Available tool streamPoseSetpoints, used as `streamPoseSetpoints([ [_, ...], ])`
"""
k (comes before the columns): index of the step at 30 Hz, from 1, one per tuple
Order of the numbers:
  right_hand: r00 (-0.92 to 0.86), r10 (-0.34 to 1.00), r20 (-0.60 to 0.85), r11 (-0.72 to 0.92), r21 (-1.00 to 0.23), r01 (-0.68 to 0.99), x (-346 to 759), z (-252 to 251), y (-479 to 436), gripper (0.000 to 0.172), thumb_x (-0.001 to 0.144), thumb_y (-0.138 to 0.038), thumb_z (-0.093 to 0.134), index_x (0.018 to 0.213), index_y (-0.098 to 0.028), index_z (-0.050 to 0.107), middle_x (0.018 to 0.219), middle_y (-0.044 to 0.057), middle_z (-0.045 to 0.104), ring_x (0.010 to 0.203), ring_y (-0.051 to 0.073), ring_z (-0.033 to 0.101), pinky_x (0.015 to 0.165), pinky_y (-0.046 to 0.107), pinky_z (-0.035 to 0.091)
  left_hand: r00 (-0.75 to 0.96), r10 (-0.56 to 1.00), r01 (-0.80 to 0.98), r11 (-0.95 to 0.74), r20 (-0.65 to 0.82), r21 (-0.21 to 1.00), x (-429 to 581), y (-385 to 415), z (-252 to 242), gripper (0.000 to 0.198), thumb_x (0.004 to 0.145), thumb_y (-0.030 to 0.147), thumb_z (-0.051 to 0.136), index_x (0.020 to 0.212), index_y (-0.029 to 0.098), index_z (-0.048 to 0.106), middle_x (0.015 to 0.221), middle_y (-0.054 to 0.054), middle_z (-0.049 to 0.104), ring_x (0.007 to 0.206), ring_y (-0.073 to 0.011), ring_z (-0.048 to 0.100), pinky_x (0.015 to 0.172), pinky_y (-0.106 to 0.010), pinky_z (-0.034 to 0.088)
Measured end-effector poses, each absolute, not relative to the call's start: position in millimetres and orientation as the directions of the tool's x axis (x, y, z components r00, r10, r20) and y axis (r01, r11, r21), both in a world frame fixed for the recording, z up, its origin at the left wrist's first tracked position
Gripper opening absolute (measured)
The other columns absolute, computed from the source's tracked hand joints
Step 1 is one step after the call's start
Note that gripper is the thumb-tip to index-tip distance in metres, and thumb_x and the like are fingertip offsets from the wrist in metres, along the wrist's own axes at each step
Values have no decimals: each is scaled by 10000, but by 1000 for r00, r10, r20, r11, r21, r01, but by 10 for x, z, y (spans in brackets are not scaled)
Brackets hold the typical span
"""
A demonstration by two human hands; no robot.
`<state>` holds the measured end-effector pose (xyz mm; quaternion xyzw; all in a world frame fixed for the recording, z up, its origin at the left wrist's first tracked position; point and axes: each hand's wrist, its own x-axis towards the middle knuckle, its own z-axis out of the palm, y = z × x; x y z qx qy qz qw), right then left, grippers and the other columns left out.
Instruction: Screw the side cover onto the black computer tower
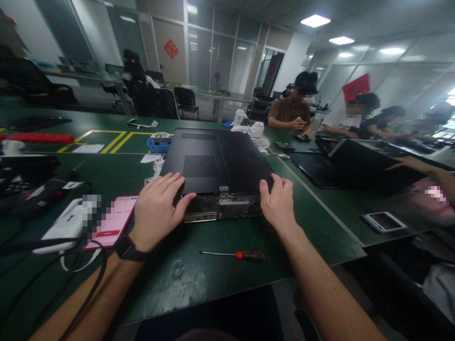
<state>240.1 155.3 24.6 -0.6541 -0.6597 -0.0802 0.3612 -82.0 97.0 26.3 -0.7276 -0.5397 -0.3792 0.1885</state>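
A black computer case [236,163] lies flat on the green table in front of me, its vented side panel facing up. Its rear, with metal slots and a grille, faces me. At the near left corner my left hand [158,208] grips the case, fingers stretched over the top edge and thumb along the rear edge. My right hand [279,201] is closed round the near right corner, thumb on top and the other fingers bent along the side. Between me and the case lies a screwdriver [232,255] with a red and black handle, touched by neither hand.
Left of the case are a pink-screened phone [115,220], a white device [67,222], black cables and a blue bin [159,145]. On the right lie another phone [384,221] and a black panel [313,168]. A co-worker's hand [414,163] touches another case; other people sit beyond.
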Motion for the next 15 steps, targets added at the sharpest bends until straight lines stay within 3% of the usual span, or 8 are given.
streamPoseSetpoints([
  [9, 100, 820, 563, 134, -359, 924, 2416, 269, 1552, 816, 1029, -681, 280, 1468, -52, 557, 1327, 299, 522, 1298, 422, 529, 1069, 607, 481, 85, 672, 919, -338, 735, 203, -801, 968, 220, 462, 1003, 490, 599, 1286, 146, 722, 1379, -170, 726, 1320, -353, 659, 1167, -543, 468],
  [15, 82, 821, 565, 150, -352, 924, 2424, 264, 1571, 789, 1035, -640, 300, 1466, -32, 559, 1351, 307, 514, 1345, 414, 497, 1125, 589, 449, 99, 663, 935, -317, 742, 158, -760, 949, 187, 461, 1022, 461, 584, 1309, 121, 701, 1400, -186, 710, 1332, -353, 649, 1200, -552, 434],
])
